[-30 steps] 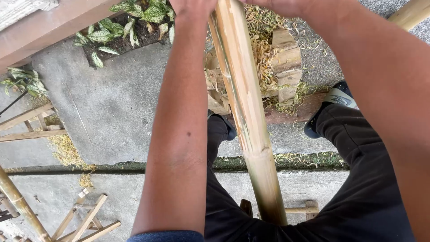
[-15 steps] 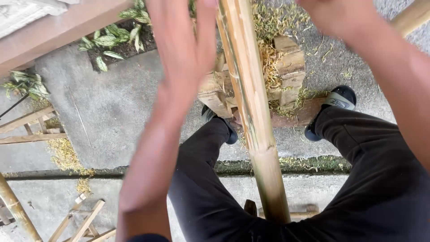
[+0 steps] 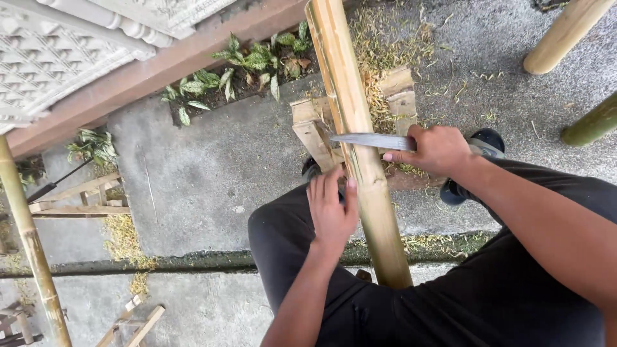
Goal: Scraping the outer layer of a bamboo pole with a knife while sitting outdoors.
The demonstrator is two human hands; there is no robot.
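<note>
Right hand [image 3: 437, 149]: fingers wrapped tight around the handle of a flat metal blade [image 3: 369, 140]; handle itself fully hidden inside the fist. Blade lies roughly level, crossing the bamboo pole [image 3: 357, 148], tip poking out on the pole's left side. Can't tell whether the edge is biting into the bamboo or just lying against it.

Left hand [image 3: 331, 209]: fingers straight and close together, pressed flat against the pole's left side just below the blade, thumb tip on the pole face. Not gripping around it.

Pole runs steeply from the top edge down between the knees; top end cut off by the frame, lower end hidden behind the black trousers [image 3: 450, 289]. Behind it, a wooden block stand [image 3: 398, 96] partly covered by the pole, with shavings [image 3: 379, 45] scattered on the concrete floor [image 3: 212, 173].

One dark shoe [image 3: 479, 144] half hidden behind the right wrist; other foot barely visible behind the left hand.

Periphery: second bamboo pole [image 3: 32, 250] at left, cut off at both ends; two more pole ends [image 3: 565, 32] at top right, cut off; small wooden frames [image 3: 77, 199] at left; leafy plants [image 3: 244, 64] along the wall.
</note>
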